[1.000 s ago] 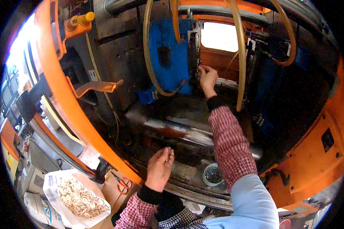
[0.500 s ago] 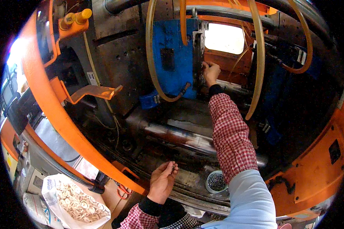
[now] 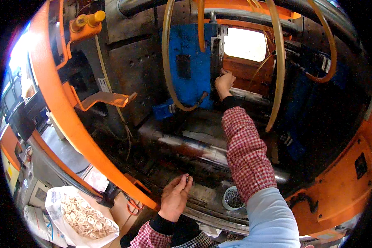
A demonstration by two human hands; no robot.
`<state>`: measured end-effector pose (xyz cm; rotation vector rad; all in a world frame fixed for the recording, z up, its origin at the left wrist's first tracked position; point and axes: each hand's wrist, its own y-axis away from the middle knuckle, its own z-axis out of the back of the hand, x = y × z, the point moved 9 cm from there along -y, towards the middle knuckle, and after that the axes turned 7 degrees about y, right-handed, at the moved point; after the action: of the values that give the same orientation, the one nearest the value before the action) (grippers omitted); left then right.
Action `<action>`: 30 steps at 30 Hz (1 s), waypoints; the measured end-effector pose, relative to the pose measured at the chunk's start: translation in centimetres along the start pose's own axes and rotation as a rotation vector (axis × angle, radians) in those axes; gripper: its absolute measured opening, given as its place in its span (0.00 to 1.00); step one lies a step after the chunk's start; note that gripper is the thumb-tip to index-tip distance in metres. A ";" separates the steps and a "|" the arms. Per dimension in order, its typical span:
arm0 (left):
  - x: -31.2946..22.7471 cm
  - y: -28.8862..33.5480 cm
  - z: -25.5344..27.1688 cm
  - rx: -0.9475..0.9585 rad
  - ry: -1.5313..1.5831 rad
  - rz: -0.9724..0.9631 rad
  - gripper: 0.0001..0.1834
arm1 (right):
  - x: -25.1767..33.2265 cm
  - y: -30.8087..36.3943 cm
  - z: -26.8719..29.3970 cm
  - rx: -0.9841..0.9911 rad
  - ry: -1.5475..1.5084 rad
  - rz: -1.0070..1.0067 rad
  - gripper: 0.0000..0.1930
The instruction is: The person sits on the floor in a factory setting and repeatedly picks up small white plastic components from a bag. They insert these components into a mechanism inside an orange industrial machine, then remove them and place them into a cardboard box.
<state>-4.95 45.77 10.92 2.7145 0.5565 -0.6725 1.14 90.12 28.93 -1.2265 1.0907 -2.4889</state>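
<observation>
Inside the machine stands a blue mould block (image 3: 192, 62) with a dark, narrow face along its right side. My right hand (image 3: 225, 84) reaches up to the lower part of that face, fingers pinched together against it; whatever they hold is hidden. Low at the front, my left hand (image 3: 174, 199) is closed with its fingertips together around small dark metal pieces, whose exact kind is too small to tell. Beside my right forearm, a white tub (image 3: 233, 199) full of small metal parts sits on the machine's front ledge.
A polished steel bar (image 3: 194, 149) crosses below the mould. Yellowish hoses (image 3: 280, 66) hang in front of it. An orange frame (image 3: 76, 132) slants down the left side. At lower left are a white bag (image 3: 87, 219) of pale plastic parts and red-handled scissors (image 3: 133, 206).
My right hand has shifted slightly down and closer to the mould's face. The left hand stays near the front ledge, still closed. The whole view has moved a little.
</observation>
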 end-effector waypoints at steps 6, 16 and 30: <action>-1.2 -0.6 -1.9 0.065 0.014 -0.093 0.06 | 3.6 2.2 7.8 -0.076 -0.023 0.221 0.13; -1.2 -0.5 -2.4 0.050 -0.001 -0.164 0.07 | 14.0 28.9 19.6 0.928 -0.296 0.854 0.09; -1.6 -1.1 -1.3 0.063 -0.031 -0.155 0.07 | 14.3 31.0 22.0 0.636 -0.301 0.923 0.08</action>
<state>-6.25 46.73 12.67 2.7344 0.7568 -0.7822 3.03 49.66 25.73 -0.6434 0.5146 -1.6476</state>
